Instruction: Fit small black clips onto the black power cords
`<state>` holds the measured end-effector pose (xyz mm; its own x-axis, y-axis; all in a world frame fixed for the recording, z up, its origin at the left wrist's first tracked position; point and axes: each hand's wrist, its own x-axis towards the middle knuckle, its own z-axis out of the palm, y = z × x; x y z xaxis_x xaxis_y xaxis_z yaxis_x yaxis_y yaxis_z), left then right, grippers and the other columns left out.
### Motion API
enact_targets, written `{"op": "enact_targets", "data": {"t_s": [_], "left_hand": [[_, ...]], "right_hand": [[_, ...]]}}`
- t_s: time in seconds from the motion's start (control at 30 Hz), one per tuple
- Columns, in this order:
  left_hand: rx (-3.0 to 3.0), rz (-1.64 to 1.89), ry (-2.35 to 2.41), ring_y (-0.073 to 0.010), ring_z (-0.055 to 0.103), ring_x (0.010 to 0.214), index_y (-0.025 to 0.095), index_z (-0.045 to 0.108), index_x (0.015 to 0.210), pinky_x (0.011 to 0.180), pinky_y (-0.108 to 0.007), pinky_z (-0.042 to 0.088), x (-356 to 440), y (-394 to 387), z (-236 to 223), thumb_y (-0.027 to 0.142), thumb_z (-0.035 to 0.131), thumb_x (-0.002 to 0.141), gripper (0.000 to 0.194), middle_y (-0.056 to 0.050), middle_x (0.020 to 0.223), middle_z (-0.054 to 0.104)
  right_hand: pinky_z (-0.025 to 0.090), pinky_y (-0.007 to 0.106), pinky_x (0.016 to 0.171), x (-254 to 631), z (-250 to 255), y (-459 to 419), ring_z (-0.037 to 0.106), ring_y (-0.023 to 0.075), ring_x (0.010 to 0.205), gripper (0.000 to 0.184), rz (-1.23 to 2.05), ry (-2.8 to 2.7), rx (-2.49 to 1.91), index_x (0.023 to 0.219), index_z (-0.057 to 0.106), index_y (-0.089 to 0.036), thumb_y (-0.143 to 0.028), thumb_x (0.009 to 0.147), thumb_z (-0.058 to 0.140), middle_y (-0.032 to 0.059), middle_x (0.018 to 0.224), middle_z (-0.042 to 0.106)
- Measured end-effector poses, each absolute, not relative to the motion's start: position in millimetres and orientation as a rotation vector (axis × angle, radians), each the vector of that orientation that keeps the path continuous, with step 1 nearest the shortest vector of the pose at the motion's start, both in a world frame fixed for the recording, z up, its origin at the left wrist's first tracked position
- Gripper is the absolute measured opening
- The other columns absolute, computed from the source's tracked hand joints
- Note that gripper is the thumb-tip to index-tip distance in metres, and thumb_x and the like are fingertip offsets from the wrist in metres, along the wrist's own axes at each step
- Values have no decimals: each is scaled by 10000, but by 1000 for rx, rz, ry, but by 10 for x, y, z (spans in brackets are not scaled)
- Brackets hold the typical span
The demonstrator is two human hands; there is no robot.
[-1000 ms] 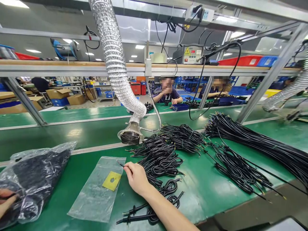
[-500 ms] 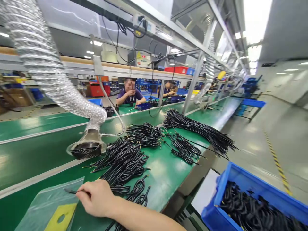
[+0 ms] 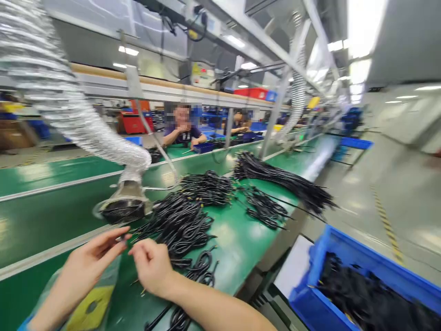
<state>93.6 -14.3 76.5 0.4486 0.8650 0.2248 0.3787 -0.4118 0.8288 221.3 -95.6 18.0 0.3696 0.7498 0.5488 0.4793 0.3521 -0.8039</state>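
My right hand (image 3: 151,267) is closed in a pinch above the green bench (image 3: 237,243), just in front of a pile of coiled black cables (image 3: 179,225). My left hand (image 3: 90,263) reaches in from the left, its fingertips pinched together and almost meeting the right hand's. A small thin dark piece (image 3: 124,238) sits at the left fingertips; motion blur hides its shape. Under my left wrist lies a clear plastic bag with a yellow label (image 3: 87,309).
A silver extraction hose (image 3: 79,124) ends in a hood (image 3: 120,209) just behind my hands. More black cable bundles (image 3: 210,186) and long straight cables (image 3: 285,179) lie to the right. A blue bin of cables (image 3: 358,285) stands below the bench edge. Two people sit across the line.
My left hand has come into view and met the right hand, which lifted off the bag towards it. The view turned right from a second ago, then shifted slightly.
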Motion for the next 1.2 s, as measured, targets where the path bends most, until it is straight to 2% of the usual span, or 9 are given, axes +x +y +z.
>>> {"op": "enact_targets", "data": {"t_s": [0.07,0.17,0.4,0.63,0.73,0.87,1.03,1.2], "left_hand": [[1807,770,913,-255,700,918,181,689,1143,878,-389,558,1008,-270,883,699,693,644,719,-88,1022,754],[1659,759,806,-217,696,860,116,637,1227,872,-392,552,1006,-316,924,542,691,745,646,-130,1051,737],[1542,842,696,-186,682,844,103,662,1191,818,-352,557,853,-178,764,297,675,804,434,-120,1031,726],[1540,868,681,-190,690,848,119,676,1180,814,-342,559,827,-180,776,278,681,810,403,-107,1006,726],[1574,883,676,-184,692,862,119,664,1202,816,-331,563,817,-175,772,247,628,836,390,-110,1047,724],[1816,930,686,-183,680,923,161,701,1147,840,-317,554,801,-204,792,200,545,867,322,-95,1110,706],[2208,897,671,-181,640,978,251,726,1123,868,-299,519,767,-273,871,201,496,903,322,-61,1086,688],[2057,677,628,-186,650,959,267,730,1121,829,-282,549,704,-237,976,313,524,902,305,-58,1103,653]], "right_hand": [[469,213,615,2222,220,-997,604,128,656,335,341,-1201,-1255,785,640,-198,-366,946,398,18,726,667],[468,229,630,2250,233,-980,592,139,675,365,423,-1174,-1179,773,631,-188,-409,955,403,28,732,655],[363,221,492,2244,171,-928,428,111,516,404,468,-1200,-1244,753,628,-180,-490,939,450,-18,602,521],[329,223,473,2217,182,-937,384,96,490,436,479,-1217,-1247,765,636,-168,-530,930,456,-8,632,540],[313,221,459,2215,161,-916,365,95,481,452,522,-1210,-1240,742,623,-170,-553,922,463,-18,598,506],[366,220,491,2209,156,-900,436,108,519,450,528,-1184,-1237,741,623,-171,-553,922,469,-5,622,548],[428,219,561,2195,188,-922,547,129,599,388,424,-1253,-1220,773,654,-169,-443,957,450,15,669,623],[424,221,544,2191,200,-945,568,124,569,311,283,-1326,-1201,817,685,-171,-318,961,451,20,677,657]]}}
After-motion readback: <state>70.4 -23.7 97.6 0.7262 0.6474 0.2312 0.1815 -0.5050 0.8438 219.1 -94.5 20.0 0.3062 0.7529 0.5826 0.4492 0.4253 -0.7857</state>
